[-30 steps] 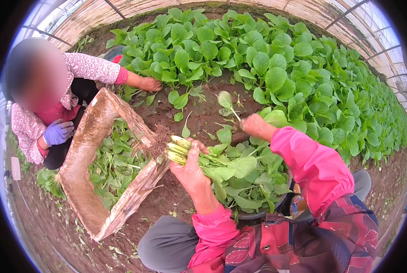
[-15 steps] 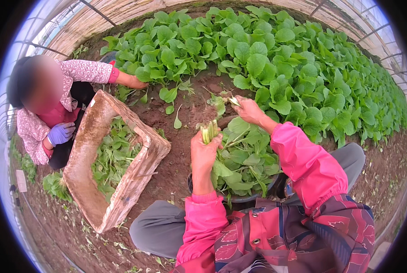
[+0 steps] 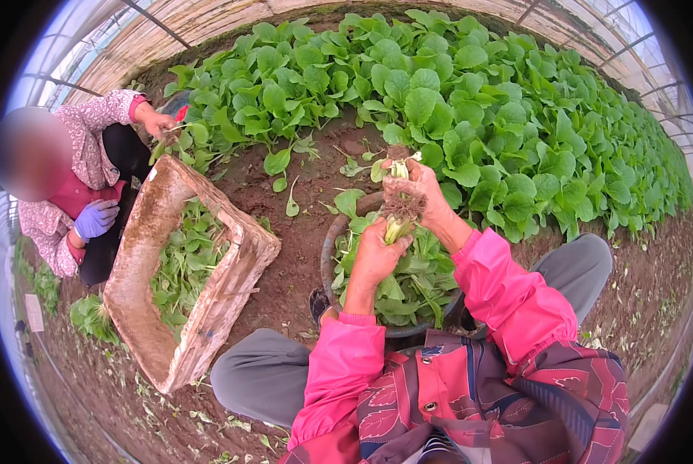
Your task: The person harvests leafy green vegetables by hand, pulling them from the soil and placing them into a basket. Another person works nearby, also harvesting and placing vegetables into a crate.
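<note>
My R hand [image 3: 424, 195] is now in closer to my L hand [image 3: 375, 254] vs. half a sec ago, so the bunches nearly meet. Co-worker's bare hand [image 3: 157, 124] has come back from the bed of greens [image 3: 509, 139] & is now by the top corner of the foam box [image 3: 226, 298], gripping a rooted plant [image 3: 166, 141].

L fingers are clamped on the L bunch [image 3: 398, 230]: it sits btwn thumb & fingers, root end poking up out of my fist, over the tub [image 3: 329, 255]. R fingers are curled tight round the R bunch [image 3: 400, 168], roots up too, just beyond the L one, approx. above the tub's far edge; can't tell if the two bunches touch.

Looks: L bunch has a brown tangle of thin roots & pale yellow-green stems. R bunch has a smaller brown root clump, whitish-green stems. L bunch's leaves are hard to tell from the loose greens [image 3: 408, 290] filling the tub below.

Foam box, dirty white/brown, is off to my L on the soil [image 3: 292, 286], w/ more leaves [image 3: 184, 263] inside & a small pile [image 3: 95, 317] just outside its L wall. Co-worker's purple glove [image 3: 96, 219] is near their lap
</note>
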`<action>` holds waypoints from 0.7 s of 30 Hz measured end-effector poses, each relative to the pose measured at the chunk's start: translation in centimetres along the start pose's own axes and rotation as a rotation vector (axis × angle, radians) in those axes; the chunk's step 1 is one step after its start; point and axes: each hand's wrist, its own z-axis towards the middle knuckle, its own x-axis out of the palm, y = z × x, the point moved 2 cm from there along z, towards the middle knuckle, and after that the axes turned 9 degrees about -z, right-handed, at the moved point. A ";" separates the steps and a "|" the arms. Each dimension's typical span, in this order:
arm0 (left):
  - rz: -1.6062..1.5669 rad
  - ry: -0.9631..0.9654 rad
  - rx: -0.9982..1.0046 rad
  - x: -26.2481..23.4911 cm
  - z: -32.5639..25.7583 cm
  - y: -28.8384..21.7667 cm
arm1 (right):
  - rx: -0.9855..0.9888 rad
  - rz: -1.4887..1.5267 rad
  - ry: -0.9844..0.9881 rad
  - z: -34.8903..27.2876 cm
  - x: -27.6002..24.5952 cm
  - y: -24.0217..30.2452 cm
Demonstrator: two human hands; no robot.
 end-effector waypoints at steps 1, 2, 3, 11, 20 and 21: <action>0.109 0.004 0.029 0.0 -0.2 -0.4 | -0.010 -0.012 -0.005 0.2 0.0 0.7; 0.217 0.009 0.057 -0.2 -0.4 -0.8 | -0.051 0.037 -0.008 0.8 -0.3 1.0; 0.324 0.017 0.085 -0.1 -0.6 -1.1 | -0.080 0.011 -0.068 1.5 -0.7 1.4; 0.353 0.036 0.159 0.0 -1.4 -2.7 | -0.100 -0.271 -0.078 3.2 -0.8 3.8; 0.479 -0.011 0.135 -1.9 -2.0 -3.0 | -0.247 -0.261 -0.258 5.1 -5.3 7.9; 0.463 -0.028 0.130 -2.3 -1.9 -3.1 | -0.182 -0.384 -0.235 4.8 -5.9 7.5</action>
